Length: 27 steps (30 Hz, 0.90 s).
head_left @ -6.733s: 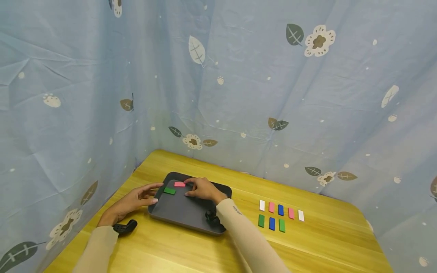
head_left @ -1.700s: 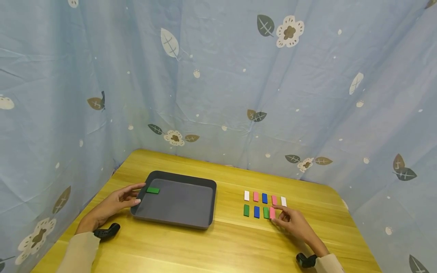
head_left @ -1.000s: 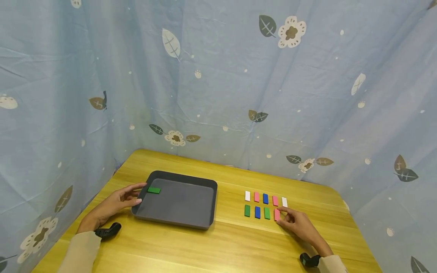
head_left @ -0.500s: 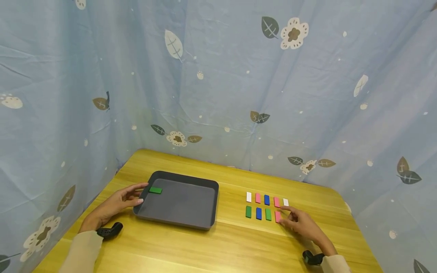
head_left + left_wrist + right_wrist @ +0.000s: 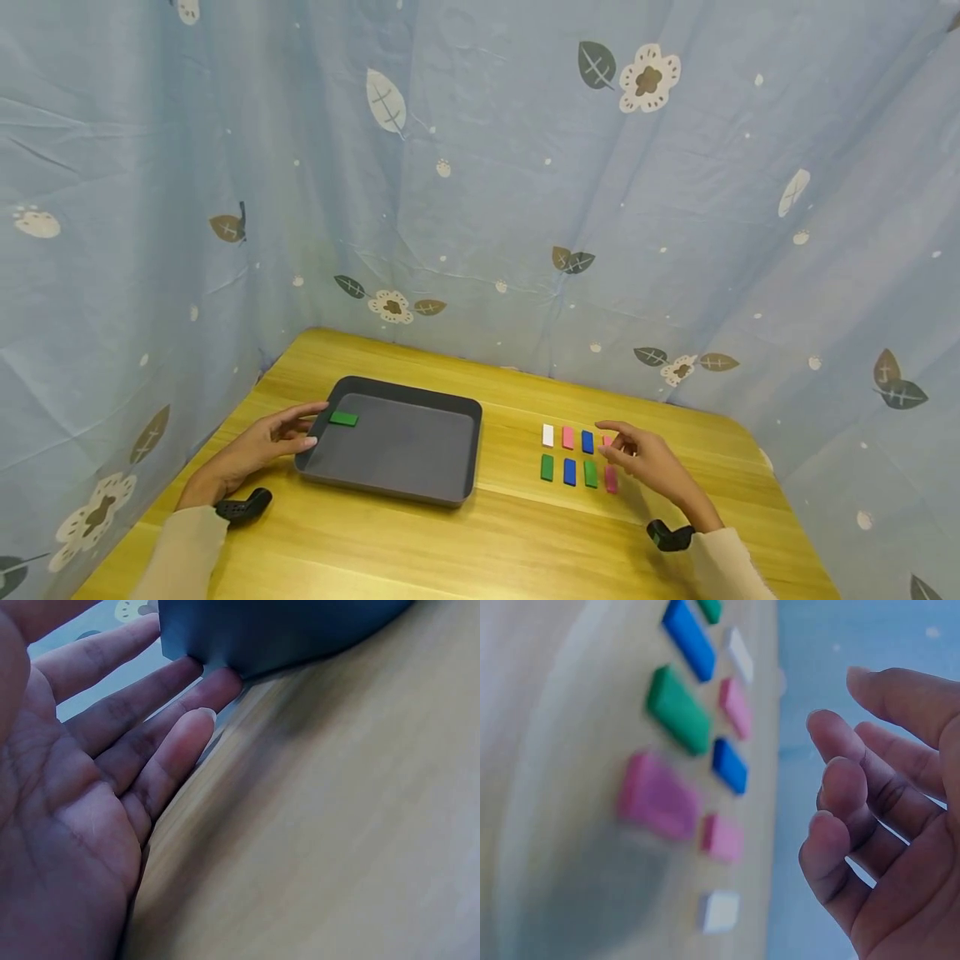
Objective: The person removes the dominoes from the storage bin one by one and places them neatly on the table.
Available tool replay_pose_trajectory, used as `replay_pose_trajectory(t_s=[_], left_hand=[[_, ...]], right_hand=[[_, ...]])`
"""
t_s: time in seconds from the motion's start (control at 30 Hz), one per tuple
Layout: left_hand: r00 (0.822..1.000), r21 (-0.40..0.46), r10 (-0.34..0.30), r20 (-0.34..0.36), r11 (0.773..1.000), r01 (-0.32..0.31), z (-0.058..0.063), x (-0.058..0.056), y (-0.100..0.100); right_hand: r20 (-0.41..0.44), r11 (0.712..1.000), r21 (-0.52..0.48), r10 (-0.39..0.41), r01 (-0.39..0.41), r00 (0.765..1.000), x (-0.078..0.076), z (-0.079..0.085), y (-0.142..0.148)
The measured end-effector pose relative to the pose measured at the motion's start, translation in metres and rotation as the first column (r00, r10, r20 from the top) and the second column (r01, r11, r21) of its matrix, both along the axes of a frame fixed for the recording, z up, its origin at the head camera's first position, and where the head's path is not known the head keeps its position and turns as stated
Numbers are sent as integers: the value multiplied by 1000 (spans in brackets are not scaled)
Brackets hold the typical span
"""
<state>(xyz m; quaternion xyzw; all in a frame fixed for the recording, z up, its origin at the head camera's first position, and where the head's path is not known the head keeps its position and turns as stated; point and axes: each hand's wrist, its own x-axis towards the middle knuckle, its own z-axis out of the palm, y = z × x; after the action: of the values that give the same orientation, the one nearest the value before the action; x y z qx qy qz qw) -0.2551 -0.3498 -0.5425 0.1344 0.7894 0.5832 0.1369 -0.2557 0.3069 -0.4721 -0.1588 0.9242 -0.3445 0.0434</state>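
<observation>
My left hand [image 5: 262, 442] rests its fingertips and thumb against the left side of the dark grey tray [image 5: 405, 454]; in the left wrist view its fingers [image 5: 180, 742] touch the outer wall. Inside the tray, at its left end, lies a green block [image 5: 344, 419]. Over the right end of two rows of small flat blocks hovers my right hand [image 5: 648, 458], fingers loosely bent and holding nothing. Below it, the pink block [image 5: 611, 480] ends the front row. In the head view the hand hides the white block [image 5: 720, 911] and part of the other pink block [image 5: 721, 838].
The back row also has a white block [image 5: 548, 436], a pink one [image 5: 567, 437] and a blue one [image 5: 587, 442]. The front row has dark green [image 5: 547, 467], blue [image 5: 570, 472] and lighter green [image 5: 590, 474]. A patterned curtain [image 5: 495, 167] hangs behind the wooden table [image 5: 420, 550].
The pink block went from the tray to the front row's right end. My right hand set it beside the lighter green block, let go and lifted away toward the back. My left hand stayed put.
</observation>
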Motion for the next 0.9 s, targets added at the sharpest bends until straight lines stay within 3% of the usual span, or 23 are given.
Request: replay_pose_trajectory(t_s=[0.43, 0.9], left_hand=[[1000, 14, -7, -24, 1000, 7, -2, -2, 1], [1000, 13, 3, -11, 1000, -3, -2, -3, 2]], right_hand=[[-107, 990, 33, 138, -135, 985, -29, 32, -68], [-178, 952, 8, 302, -305, 937, -50, 41, -147]])
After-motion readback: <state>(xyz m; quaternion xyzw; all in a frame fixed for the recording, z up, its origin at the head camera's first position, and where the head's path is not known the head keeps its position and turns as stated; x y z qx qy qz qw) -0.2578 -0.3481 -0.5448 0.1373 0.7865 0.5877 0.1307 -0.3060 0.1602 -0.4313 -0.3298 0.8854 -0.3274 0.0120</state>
